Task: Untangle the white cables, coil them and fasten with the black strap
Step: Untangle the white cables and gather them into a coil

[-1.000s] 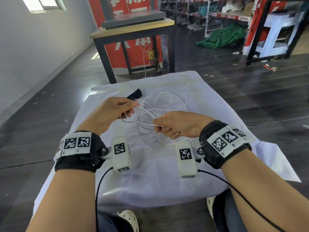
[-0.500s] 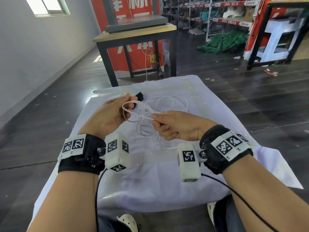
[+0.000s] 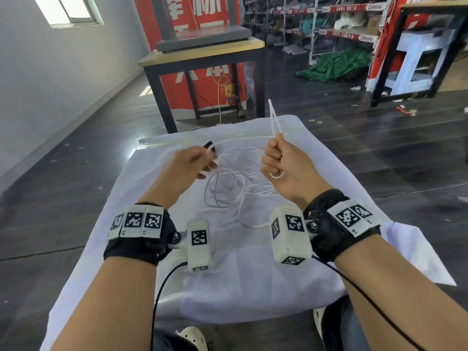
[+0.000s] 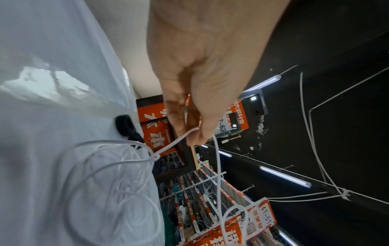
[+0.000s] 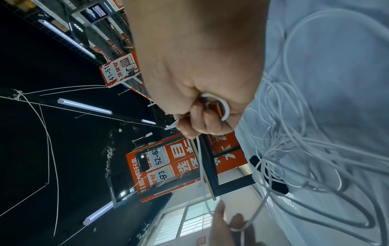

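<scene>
A tangle of thin white cables (image 3: 235,181) lies on the white cloth (image 3: 253,274) between my raised hands. My left hand (image 3: 200,160) pinches a strand between thumb and fingers (image 4: 195,133), lifted above the cloth. My right hand (image 3: 274,158) is a fist around a folded cable; its doubled end (image 3: 272,117) sticks up and a small loop (image 3: 276,175) shows below the fist (image 5: 210,114). The black strap (image 3: 209,145) lies on the cloth just beyond my left hand, also in the left wrist view (image 4: 125,124) and the right wrist view (image 5: 277,187).
A dark-framed wooden table (image 3: 202,54) stands beyond the cloth's far edge, with a red sign behind it. Shelving racks (image 3: 329,21) and a green tarp (image 3: 339,64) fill the back right. Dark floor surrounds the cloth.
Both hands have risen and drawn apart. The right hand, earlier pinching a strand low near the left, now holds a folded cable end pointing upward. The tangle has stretched out.
</scene>
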`<act>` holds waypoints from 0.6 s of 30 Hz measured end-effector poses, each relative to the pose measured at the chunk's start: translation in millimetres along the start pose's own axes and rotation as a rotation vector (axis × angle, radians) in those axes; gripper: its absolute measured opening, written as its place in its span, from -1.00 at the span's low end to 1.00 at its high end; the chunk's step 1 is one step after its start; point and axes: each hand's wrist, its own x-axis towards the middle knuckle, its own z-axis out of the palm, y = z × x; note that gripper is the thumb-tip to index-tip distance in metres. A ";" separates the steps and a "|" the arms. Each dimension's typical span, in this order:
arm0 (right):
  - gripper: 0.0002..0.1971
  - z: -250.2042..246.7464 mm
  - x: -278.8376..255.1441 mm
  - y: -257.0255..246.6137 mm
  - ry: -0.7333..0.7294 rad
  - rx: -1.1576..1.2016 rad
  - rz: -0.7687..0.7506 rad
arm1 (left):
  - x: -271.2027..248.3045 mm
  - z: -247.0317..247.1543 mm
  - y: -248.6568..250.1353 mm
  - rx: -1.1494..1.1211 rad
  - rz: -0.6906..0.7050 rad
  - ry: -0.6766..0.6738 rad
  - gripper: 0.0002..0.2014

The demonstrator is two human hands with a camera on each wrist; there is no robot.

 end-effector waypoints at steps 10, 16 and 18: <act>-0.69 13.8 -7.1 15.7 -0.141 -0.260 0.025 | -6.5 12.0 37.8 -0.618 0.040 -0.041 -0.77; -0.68 5.3 -0.1 7.2 0.020 -0.057 -0.027 | 0.0 9.2 21.1 -0.423 -0.002 0.032 -0.72; -0.69 2.5 3.7 4.2 0.037 0.023 -0.029 | 3.5 12.5 8.2 -0.199 -0.022 -0.022 -0.78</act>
